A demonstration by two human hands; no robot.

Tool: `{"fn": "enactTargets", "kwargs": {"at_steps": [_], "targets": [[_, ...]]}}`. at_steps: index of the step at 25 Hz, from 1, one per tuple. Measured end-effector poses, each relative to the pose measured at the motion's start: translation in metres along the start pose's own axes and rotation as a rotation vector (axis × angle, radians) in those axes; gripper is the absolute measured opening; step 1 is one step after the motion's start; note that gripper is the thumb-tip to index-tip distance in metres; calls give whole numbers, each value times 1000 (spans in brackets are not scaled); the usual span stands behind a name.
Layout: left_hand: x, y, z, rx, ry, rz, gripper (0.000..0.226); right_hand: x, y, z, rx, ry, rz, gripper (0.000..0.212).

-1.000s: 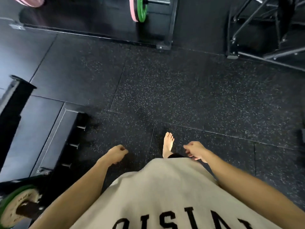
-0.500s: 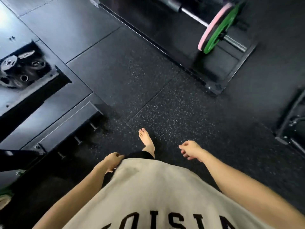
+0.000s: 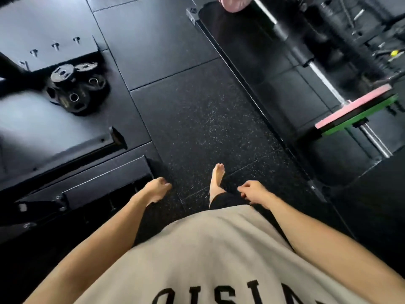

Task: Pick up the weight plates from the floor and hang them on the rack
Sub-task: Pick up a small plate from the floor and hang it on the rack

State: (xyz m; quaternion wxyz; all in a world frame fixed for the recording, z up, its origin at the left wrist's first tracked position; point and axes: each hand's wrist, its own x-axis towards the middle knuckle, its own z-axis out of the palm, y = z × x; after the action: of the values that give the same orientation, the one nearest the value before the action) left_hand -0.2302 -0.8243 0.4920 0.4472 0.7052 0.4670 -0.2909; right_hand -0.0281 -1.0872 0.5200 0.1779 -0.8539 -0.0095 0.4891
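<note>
Both hands empty, L hand (image 3: 158, 189) & R hand (image 3: 254, 191) loosely curled, weight plates (image 3: 76, 89) piled far left.

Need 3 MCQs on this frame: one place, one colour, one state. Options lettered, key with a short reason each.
1. Where does the pile of black weight plates lie?
A. upper left, on the floor
B. at the person's feet
C. on the barbell at right

2. What colours are the two plates on the barbell?
A. red and blue
B. pink and green
C. yellow and black

3. What do the left hand and right hand hold?
A. one plate each
B. a single plate between them
C. nothing

Key:
1 A: the pile sits far up and left, away from the bare foot.
2 B: a pink plate sits against a green one on the bar.
3 C: both hands hang loosely curled in front of the shirt, with nothing in them.
</note>
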Motion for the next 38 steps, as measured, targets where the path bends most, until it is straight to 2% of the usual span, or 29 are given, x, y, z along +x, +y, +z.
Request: {"fn": "enactTargets", "kwargs": {"at_steps": [8, 13, 15, 19, 23, 26, 31, 38], "targets": [[83, 79, -117, -151, 64, -185, 34, 152, -242, -85, -285, -137, -146, 18], [124, 108, -200, -385, 266, -253, 24, 205, -413, -104, -423, -248, -294, 17], [144, 113, -226, -455, 279, -283, 21, 218, -470, -97, -491, -302, -342, 17], [197, 106, -288, -534, 246, -336, 28, 253, -574, -70, -658, -373, -403, 15], [236, 80, -383, -571, 249, -387, 29, 285, -691, -41, -753, -330, -449, 15], [254, 55, -458, -620, 263, -405, 27, 298, -773, -19, -726, -310, -494, 15], [290, 25, -569, -775, 329, -450, 25, 317, -892, 36, -781, -377, -506, 12], [355, -12, -681, -890, 271, -591, 23, 379, -1051, 121, -885, -475, -443, 10]]}}
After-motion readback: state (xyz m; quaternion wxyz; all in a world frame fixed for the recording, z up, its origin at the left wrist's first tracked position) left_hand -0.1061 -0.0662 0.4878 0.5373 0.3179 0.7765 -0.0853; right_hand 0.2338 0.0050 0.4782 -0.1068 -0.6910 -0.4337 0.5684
